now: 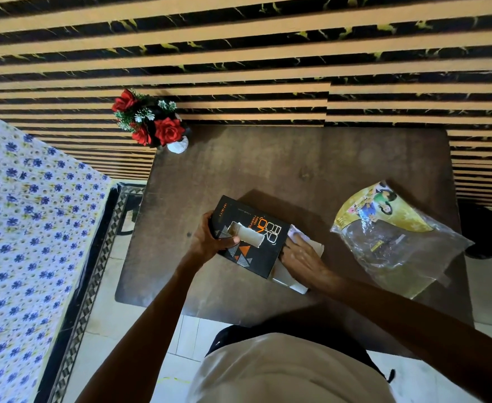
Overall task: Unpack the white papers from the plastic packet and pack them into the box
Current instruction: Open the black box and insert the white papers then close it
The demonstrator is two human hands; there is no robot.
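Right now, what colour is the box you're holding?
Black, with orange and grey triangles and pale lettering; the box shows best in the head view.

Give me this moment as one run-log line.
left hand: steadies box | right hand: pushes white papers into box end | plastic packet: lies right, apart

Hands (209,239) on black box (256,245)

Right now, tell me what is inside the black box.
White paper shows through the torn window on top of the black box and at its open right end, where the right hand presses. The box walls hide how much is inside.
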